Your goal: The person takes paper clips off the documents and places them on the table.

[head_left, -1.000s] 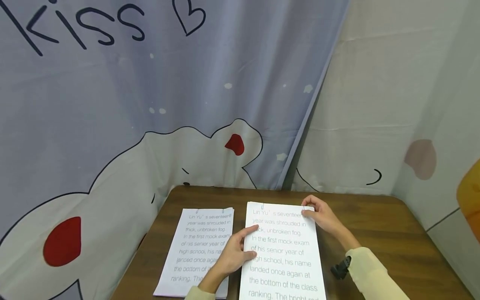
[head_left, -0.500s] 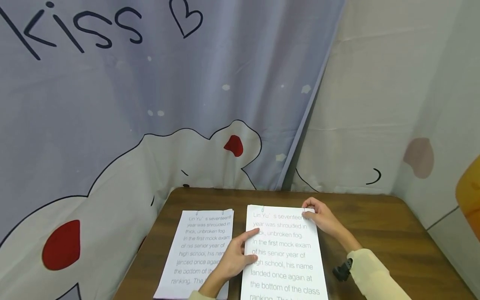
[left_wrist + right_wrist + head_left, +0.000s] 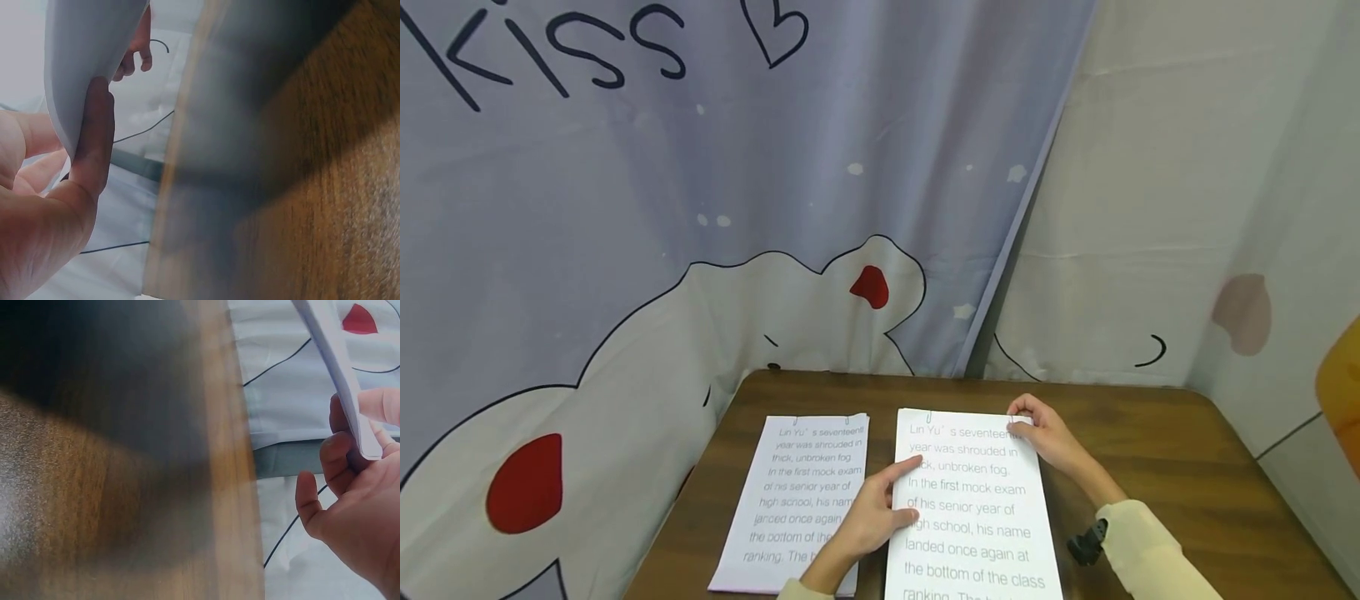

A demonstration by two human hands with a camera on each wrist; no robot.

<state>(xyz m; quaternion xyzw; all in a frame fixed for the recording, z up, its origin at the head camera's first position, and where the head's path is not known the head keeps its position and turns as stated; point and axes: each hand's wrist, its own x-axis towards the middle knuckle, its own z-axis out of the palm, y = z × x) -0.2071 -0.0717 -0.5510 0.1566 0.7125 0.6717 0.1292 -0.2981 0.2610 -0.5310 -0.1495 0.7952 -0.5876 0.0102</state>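
Note:
A stack of printed sheets [image 3: 970, 508] is held up over the table, its large text facing me. My left hand [image 3: 871, 512] grips its left edge, thumb and index finger on the front. In the left wrist view, other fingers [image 3: 97, 134] of that hand lie behind the sheets. At the top right corner my right hand [image 3: 1051, 433] pinches the stack. The right wrist view shows the stack's thick edge [image 3: 337, 369] between thumb and curled fingers. A paper clip [image 3: 928, 417] sits on its top edge at the left.
A second stack of printed sheets [image 3: 797, 492] with two clips along its top lies on the left of the brown wooden table [image 3: 1150, 433], partly covered by my left forearm. A printed curtain [image 3: 775, 167] hangs behind the table, and a pale curtain [image 3: 1112, 208] hangs at the right.
Both hands keep the same hold on the sheets. Stack and hands have shifted very slightly right in the head view, whose framing also wavers a little.

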